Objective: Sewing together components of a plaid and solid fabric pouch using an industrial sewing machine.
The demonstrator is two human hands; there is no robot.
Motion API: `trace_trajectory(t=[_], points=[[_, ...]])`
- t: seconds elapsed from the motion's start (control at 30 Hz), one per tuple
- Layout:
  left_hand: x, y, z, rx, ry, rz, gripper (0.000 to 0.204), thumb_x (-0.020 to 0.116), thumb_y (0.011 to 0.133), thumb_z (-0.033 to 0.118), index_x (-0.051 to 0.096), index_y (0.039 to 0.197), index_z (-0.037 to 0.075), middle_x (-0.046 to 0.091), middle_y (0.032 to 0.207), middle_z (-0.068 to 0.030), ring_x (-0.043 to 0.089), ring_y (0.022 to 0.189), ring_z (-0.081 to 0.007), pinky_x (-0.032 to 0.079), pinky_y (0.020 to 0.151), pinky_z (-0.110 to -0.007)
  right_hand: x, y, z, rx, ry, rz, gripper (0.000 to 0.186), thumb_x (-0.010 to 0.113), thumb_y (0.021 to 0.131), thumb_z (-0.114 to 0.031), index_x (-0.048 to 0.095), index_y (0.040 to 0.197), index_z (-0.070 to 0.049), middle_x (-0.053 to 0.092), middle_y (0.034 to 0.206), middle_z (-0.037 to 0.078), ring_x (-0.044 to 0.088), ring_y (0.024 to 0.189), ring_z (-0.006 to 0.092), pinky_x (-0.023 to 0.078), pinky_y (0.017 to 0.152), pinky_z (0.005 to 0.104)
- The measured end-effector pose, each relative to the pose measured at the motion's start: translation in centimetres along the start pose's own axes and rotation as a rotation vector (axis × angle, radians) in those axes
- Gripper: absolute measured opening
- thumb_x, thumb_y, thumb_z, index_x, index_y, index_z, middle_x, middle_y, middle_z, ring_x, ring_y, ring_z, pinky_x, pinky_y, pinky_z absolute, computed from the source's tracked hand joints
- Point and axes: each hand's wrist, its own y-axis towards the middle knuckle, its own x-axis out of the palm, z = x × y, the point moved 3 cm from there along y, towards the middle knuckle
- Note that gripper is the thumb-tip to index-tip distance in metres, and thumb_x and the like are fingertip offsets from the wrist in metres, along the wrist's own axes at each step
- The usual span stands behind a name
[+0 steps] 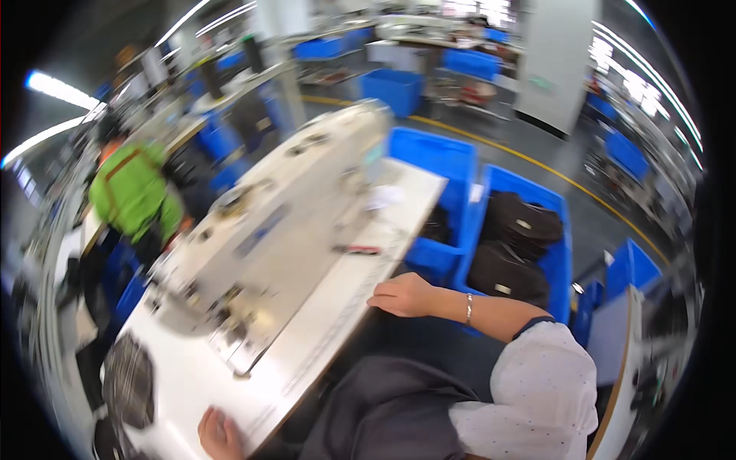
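A white industrial sewing machine (276, 199) stands on a white worktable (322, 326) before me. My left hand (221, 435) rests at the table's near end, fingers curled and no object showing in it. A dark checked cloth piece (129, 381) lies to its left, apart from it. At the table's right edge is my right hand (404, 295), its fingers folded together and nothing visible in them. That wrist wears a bracelet. Beyond it, a small red and black tool (359, 250) lies by the machine. Dark grey cloth (383, 410) covers my lap.
Blue bins stand right of the table; one bin (566, 253) holds dark brown fabric pieces (510, 276). A person in a green top (134, 192) works at the left. Behind are a white pillar (556, 69), another blue bin (391, 92) and a yellow floor line (529, 157).
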Motion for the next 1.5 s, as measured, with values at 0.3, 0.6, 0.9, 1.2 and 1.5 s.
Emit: trace_trajectory(t=[0.3, 0.6, 0.9, 1.2, 1.5], points=[[-3.8, 1.0, 0.7, -0.265, 0.089, -0.01, 0.03, 0.074, 0.084, 0.014, 0.071, 0.111, 0.002, 0.069, 0.119, -0.0144, 0.063, 0.11, -0.0343, 0.051, 0.095, -0.041, 12.6, 16.0, -9.2, -0.73, 0.453, -0.146, 0.019, 0.068, 0.089, -0.024, 0.056, 0.079, -0.013, 0.048, 0.064, 0.001, 0.055, 0.054, 0.0168, 0.042, 0.042, 0.0335], [-6.4, 7.4, -8.1, -0.252, 0.39, 0.28, 0.033, 0.077, 0.084, 0.018, 0.07, 0.113, 0.004, 0.069, 0.117, -0.0103, 0.062, 0.107, -0.031, 0.052, 0.09, -0.04, 14.8, 18.4, -13.2, -0.849, 0.626, -0.142, 0.034, 0.073, 0.087, -0.026, 0.049, 0.067, -0.013, 0.043, 0.058, -0.001, 0.052, 0.047, 0.0135, 0.041, 0.04, 0.0291], [-5.7, 10.7, -15.6, -0.471, 0.137, 0.443, 0.013, 0.072, 0.089, 0.014, 0.07, 0.091, 0.001, 0.073, 0.101, -0.0098, 0.065, 0.095, -0.0302, 0.05, 0.086, -0.038, 15.1, 18.6, -12.2, -0.809, 0.626, -0.171, 0.019, 0.079, 0.081, -0.022, 0.063, 0.077, -0.012, 0.047, 0.059, -0.003, 0.051, 0.046, 0.0118, 0.039, 0.04, 0.0277], [-5.9, 5.8, -0.9, -0.293, -0.123, 0.397, 0.009, 0.065, 0.095, 0.011, 0.064, 0.092, 0.002, 0.071, 0.112, -0.0121, 0.063, 0.104, -0.0298, 0.048, 0.09, -0.039, 18.2, 17.2, -11.1, 0.481, 1.419, -0.821, 0.021, 0.067, 0.098, -0.022, 0.054, 0.09, -0.007, 0.071, 0.089, 0.007, 0.072, 0.079, 0.014, 0.054, 0.056, 0.0264], [2.7, -0.1, 8.1, -0.191, 0.027, -0.201, 0.02, 0.07, 0.092, 0.029, 0.059, 0.101, 0.014, 0.055, 0.144, -0.0044, 0.042, 0.144, -0.0294, 0.02, 0.114, -0.068, 17.6, 18.0, -10.9, 0.707, 1.534, -0.778, 0.035, 0.063, 0.095, -0.01, 0.038, 0.119, -0.008, 0.067, 0.1, 0.013, 0.071, 0.085, 0.0182, 0.054, 0.053, 0.0238]])
